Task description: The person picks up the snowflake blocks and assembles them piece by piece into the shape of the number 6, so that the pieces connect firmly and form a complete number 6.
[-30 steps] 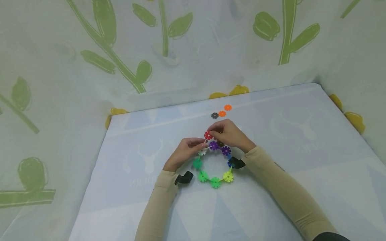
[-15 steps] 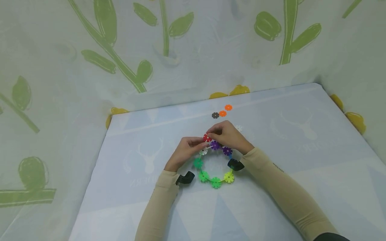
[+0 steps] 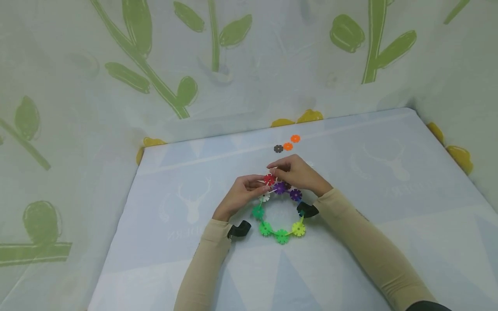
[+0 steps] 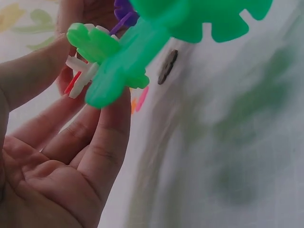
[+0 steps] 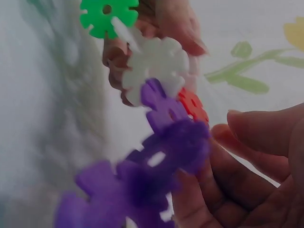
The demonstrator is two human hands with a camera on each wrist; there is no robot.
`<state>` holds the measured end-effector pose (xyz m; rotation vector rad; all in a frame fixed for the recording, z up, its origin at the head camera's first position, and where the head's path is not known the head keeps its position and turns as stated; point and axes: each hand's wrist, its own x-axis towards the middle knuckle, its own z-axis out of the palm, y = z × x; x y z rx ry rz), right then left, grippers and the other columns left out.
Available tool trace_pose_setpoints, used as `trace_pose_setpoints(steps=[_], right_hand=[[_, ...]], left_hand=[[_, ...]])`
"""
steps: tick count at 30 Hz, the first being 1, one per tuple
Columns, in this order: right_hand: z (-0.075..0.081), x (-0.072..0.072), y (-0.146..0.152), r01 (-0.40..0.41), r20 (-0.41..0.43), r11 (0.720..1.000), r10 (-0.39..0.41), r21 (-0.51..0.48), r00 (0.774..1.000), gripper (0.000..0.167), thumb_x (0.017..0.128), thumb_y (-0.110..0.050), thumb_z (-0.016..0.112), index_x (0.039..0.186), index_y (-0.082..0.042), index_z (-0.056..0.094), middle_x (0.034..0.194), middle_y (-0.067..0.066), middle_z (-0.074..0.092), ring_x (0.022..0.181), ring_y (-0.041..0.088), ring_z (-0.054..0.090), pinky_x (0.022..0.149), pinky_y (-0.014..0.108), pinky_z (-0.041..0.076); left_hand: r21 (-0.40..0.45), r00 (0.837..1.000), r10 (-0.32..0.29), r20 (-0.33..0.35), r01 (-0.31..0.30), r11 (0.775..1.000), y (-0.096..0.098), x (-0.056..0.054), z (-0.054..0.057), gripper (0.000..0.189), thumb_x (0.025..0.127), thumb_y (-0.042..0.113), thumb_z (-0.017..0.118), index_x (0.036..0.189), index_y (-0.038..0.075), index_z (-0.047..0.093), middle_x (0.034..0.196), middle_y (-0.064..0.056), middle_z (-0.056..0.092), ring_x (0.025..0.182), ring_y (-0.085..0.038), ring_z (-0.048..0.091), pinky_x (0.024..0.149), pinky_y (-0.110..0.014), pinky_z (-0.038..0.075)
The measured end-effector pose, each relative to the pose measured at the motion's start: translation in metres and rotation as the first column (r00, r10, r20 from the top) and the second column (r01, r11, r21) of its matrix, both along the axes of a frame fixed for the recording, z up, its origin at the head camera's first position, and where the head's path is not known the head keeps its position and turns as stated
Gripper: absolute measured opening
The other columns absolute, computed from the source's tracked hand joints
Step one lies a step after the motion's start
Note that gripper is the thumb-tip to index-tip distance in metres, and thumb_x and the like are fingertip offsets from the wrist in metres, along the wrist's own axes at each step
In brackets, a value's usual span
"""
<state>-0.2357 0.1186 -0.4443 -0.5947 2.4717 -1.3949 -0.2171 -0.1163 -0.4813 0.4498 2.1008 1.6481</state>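
A ring of linked plastic snowflake discs hovers over or rests on the table; I cannot tell which. Green discs, a yellow-green disc, purple discs and a white disc belong to it. My left hand pinches the white disc between thumb and fingers. A red disc sits against the white one at the ring's far side. Just above the red disc is my right hand, thumb and index fingertip apart with nothing between them. Its other fingers lie close to the purple discs in the right wrist view.
Farther back on the table lie a dark grey disc and two orange discs. A pale disc shows faintly behind my right hand. A leaf-patterned curtain stands behind the table.
My right thumb and index finger have let go of the red disc, which now sits lower against the white one. The ring has shifted slightly right. My left hand keeps its pinch.
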Motion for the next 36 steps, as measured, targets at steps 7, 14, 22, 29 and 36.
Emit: trace_pose_setpoints(steps=[7, 14, 22, 29, 36], right_hand=[[0.003, -0.014, 0.031, 0.161, -0.017, 0.985, -0.161, 0.061, 0.987, 0.034, 0.105, -0.023, 0.061, 0.131, -0.002, 0.069, 0.113, 0.015, 0.076, 0.098, 0.03, 0.07, 0.088, 0.042, 0.061], [-0.001, -0.024, 0.057, 0.315, -0.01, 0.924, -0.321, 0.217, 0.947, 0.034, 0.104, -0.024, 0.061, 0.131, -0.005, 0.069, 0.129, 0.017, 0.068, 0.114, 0.033, 0.059, 0.1, 0.05, 0.054], [-0.012, -0.036, 0.047, 0.275, -0.016, 0.919, -0.282, 0.281, 0.959, 0.034, 0.102, -0.022, 0.064, 0.129, -0.001, 0.068, 0.12, 0.018, 0.066, 0.107, 0.032, 0.057, 0.097, 0.047, 0.052], [-0.019, -0.047, 0.029, 0.181, -0.033, 0.913, -0.182, 0.366, 0.983, 0.035, 0.097, -0.019, 0.071, 0.124, 0.002, 0.068, 0.124, 0.019, 0.062, 0.115, 0.035, 0.056, 0.108, 0.052, 0.049], [-0.021, -0.045, 0.03, 0.186, 0.001, 0.931, -0.197, 0.313, 0.98, 0.02, 0.093, -0.01, 0.072, 0.109, 0.0, 0.066, 0.116, 0.017, 0.062, 0.107, 0.033, 0.057, 0.105, 0.049, 0.051]], left_hand=[[-0.046, 1.0, 0.016, 0.001, -0.016, 0.999, -0.002, 0.0, -0.001, 0.048, 0.099, 0.021, 0.071, 0.142, 0.003, 0.059, 0.125, -0.02, 0.073, 0.11, -0.025, 0.074, 0.1, -0.04, 0.059], [-0.052, 1.0, 0.028, 0.011, -0.028, 0.998, -0.004, 0.003, 0.001, 0.048, 0.099, 0.018, 0.071, 0.143, 0.004, 0.059, 0.125, -0.02, 0.073, 0.109, -0.023, 0.074, 0.099, -0.037, 0.059], [-0.056, 1.0, 0.012, 0.003, -0.012, 0.998, -0.004, 0.002, 0.001, 0.048, 0.098, 0.02, 0.072, 0.142, 0.005, 0.059, 0.124, -0.02, 0.073, 0.108, -0.022, 0.074, 0.098, -0.037, 0.059], [-0.056, 1.0, 0.011, 0.001, -0.011, 0.998, -0.004, 0.003, 0.002, 0.048, 0.098, 0.019, 0.072, 0.141, 0.004, 0.059, 0.123, -0.02, 0.073, 0.108, -0.023, 0.074, 0.098, -0.036, 0.059], [-0.048, 1.0, 0.011, -0.002, -0.011, 0.999, -0.003, 0.001, 0.002, 0.048, 0.098, 0.021, 0.073, 0.141, 0.005, 0.06, 0.124, -0.02, 0.072, 0.109, -0.024, 0.073, 0.098, -0.037, 0.059]])
